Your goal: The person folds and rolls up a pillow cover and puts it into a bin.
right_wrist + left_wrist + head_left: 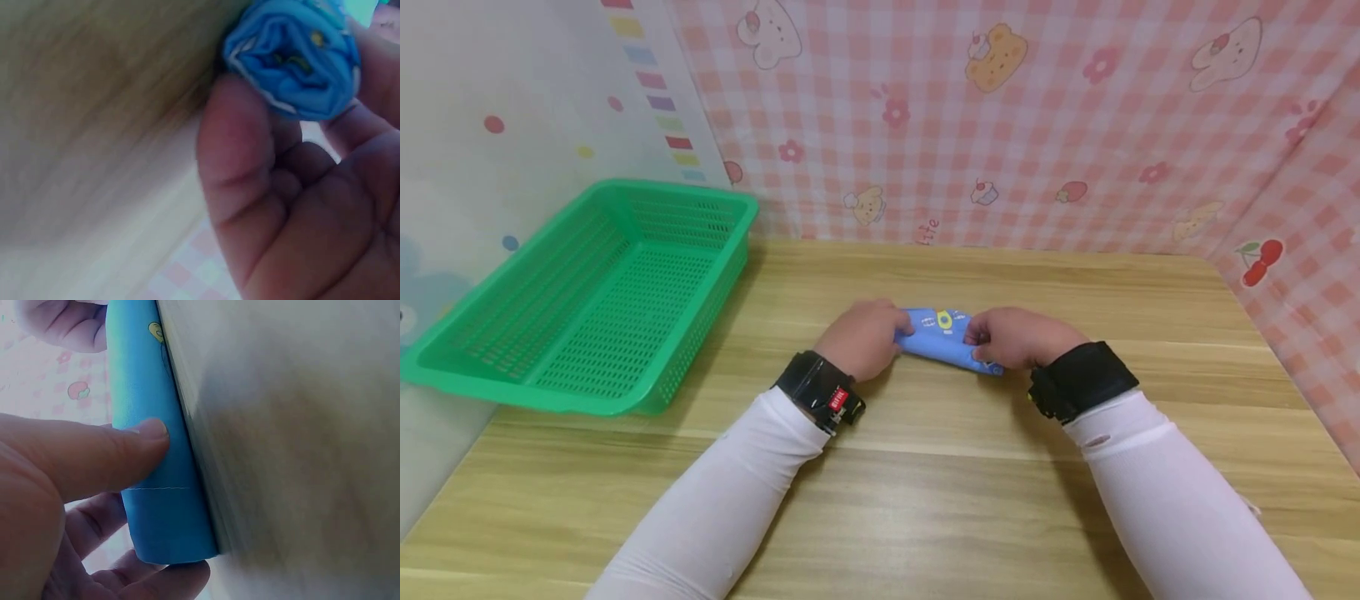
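Observation:
A blue cloth [934, 345] with yellow and white printing lies on the table in front of me, its near side rolled into a tube and a flat printed part behind it. My left hand [863, 337] grips the left end. In the left wrist view its thumb lies across the smooth blue roll [150, 394], while fingertips touch the end. My right hand [1024, 336] pinches the right end between thumb and fingers. The right wrist view looks into that end of the roll [294, 59], where the spiralled layers show. Fingers hide parts of both ends.
A green perforated plastic basket [625, 242] stands at the left of the wood-grain table [917, 500]. A pink checked wall [970, 133] borders the back of the table and continues along the right side.

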The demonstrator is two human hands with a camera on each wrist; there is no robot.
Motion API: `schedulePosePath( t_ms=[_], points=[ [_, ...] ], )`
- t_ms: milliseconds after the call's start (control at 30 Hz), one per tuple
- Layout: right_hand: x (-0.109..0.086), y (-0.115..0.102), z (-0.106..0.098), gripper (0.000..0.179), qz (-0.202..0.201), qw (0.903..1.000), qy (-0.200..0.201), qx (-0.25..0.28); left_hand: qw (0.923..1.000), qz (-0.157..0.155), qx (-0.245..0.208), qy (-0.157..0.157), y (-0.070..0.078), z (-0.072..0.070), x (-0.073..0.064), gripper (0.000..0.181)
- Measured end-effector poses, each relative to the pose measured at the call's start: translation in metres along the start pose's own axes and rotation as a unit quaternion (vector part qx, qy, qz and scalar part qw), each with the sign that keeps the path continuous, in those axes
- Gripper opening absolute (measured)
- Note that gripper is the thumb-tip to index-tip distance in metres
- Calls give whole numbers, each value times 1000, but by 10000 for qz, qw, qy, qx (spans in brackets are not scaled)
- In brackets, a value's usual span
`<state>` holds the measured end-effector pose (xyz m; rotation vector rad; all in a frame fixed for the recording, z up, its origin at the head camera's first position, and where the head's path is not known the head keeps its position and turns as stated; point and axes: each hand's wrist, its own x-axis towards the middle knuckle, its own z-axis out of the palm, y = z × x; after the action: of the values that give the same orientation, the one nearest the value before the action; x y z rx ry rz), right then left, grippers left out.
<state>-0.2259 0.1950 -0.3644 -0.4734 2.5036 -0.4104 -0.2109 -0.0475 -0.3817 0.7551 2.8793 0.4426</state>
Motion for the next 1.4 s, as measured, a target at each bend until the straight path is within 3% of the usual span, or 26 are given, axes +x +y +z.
schedulePosePath(
  t_ms=[100,200,300,467,600,900,1400],
  points=[
    [-9,-5,4,17,39,9985,492,-227,9999,-46,-76,-58,0,1,1,29],
    [-18,-11,11,24,-148,9929,1042,-561,9996,-151,-205,-136,0,1,3,27],
    [-24,-14,20,28,-453,9873,1293,-801,9988,-250,-372,-197,1,0,3,26],
    [-25,-13,26,22,-676,9843,1342,-924,9979,-332,-479,-268,0,1,4,26],
    [-22,-9,25,18,-623,9864,1266,-842,9979,-325,-474,-287,-2,1,3,27],
    [-17,2,22,14,-319,9941,1035,-13,9977,-360,-499,-279,-7,2,3,27],
    [-6,6,10,12,43,9948,844,562,9979,-415,-374,-315,-7,-1,5,34]
  ],
)
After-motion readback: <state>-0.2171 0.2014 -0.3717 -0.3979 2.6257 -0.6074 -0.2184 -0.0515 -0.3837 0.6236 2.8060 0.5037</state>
